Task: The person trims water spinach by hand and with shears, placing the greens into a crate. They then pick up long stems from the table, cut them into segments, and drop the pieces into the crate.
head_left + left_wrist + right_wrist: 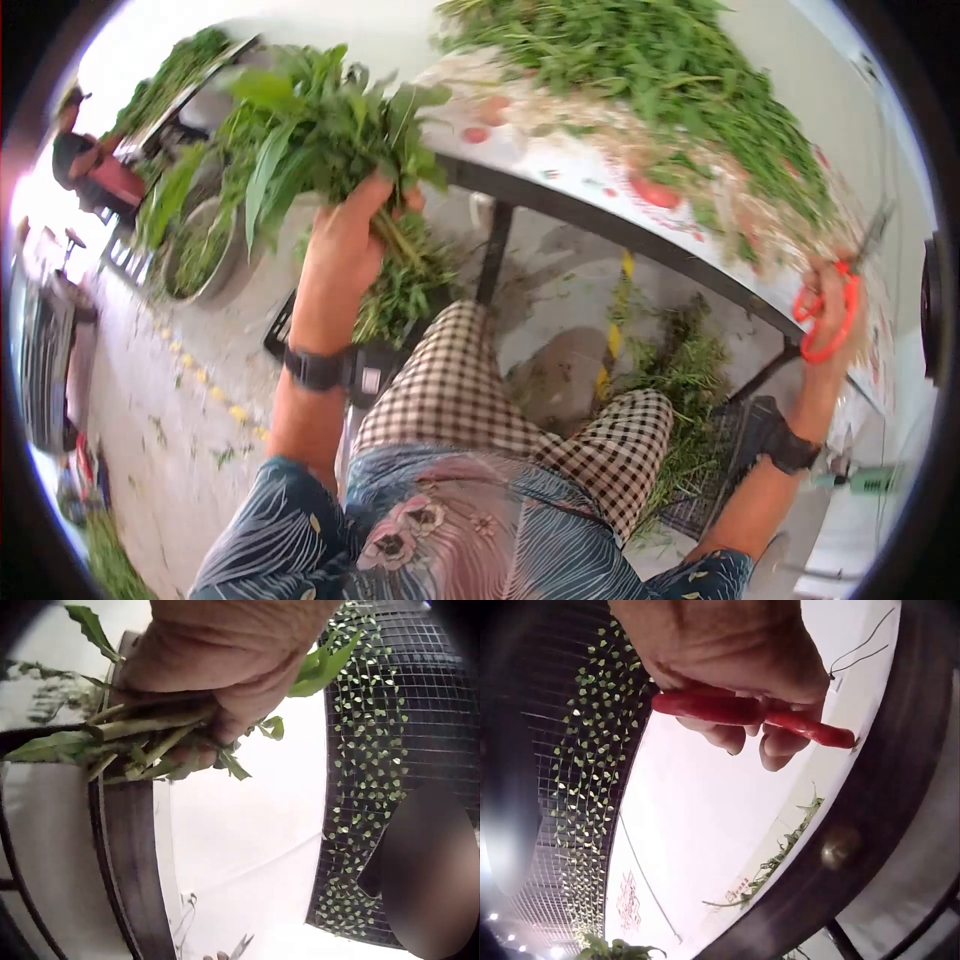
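Note:
My left hand (345,235) grips a bunch of leafy green stems (320,135) and holds it up at the left end of the table. In the left wrist view, the cut stem ends (150,731) stick out from under the curled fingers of the left hand (232,656). Far to the right, my right hand (822,285) holds red-handled scissors (848,312) over the table's right end, blades pointing away from me. From the right wrist, the red handles (712,709) show looped around the fingers of that hand (735,645); the blades are hidden there.
A large heap of greens (640,65) lies on the table (590,165) ahead. Below are a black crate (695,500) with cuttings and more trimmings by my left knee. A round tub (235,250) of greens stands left, and another person (85,160) sits farther back.

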The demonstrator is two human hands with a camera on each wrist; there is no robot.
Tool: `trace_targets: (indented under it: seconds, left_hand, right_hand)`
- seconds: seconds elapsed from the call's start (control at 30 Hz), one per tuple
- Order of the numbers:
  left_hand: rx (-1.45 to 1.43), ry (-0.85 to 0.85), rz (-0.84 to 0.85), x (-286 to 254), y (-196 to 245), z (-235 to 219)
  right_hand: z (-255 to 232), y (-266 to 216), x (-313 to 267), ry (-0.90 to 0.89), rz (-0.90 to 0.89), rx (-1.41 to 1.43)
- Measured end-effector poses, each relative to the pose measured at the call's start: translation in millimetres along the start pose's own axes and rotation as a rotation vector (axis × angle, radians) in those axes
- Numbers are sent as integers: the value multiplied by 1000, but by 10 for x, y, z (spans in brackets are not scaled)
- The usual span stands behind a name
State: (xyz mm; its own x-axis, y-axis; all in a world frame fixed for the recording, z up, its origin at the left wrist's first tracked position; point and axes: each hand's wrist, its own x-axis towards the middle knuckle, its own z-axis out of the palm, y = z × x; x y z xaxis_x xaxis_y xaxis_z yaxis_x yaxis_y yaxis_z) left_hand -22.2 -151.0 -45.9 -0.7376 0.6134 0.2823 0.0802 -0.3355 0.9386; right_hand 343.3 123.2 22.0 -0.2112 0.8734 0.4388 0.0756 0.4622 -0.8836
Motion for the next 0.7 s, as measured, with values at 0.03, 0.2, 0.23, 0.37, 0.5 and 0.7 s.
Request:
trace_targets:
  seconds: [0.03, 0.2, 0.23, 0.37, 0.5, 0.7]
  left_hand:
    - [-128, 31, -30, 36, -16, -102]
    - [460, -171, -423, -40, -726, -808]
    - [779, -244, -523, -100, -916, -942]
    - [1292, -572, -776, -685, -1366, -1468]
    - [1145, -476, -925, -1095, -1474, -1804]
    - [1140, -197, -687, -1451, -1789, -2245]
  right_hand:
    - [-28, 25, 9, -20, -6, 12]
    - [78, 112, 76, 24, -28, 50]
    - [104, 146, 88, 10, -19, 66]
    - [84, 310, 157, -60, -70, -255]
    - [202, 486, 131, -31, -239, -399]
    - [232, 478, 74, -21, -187, -363]
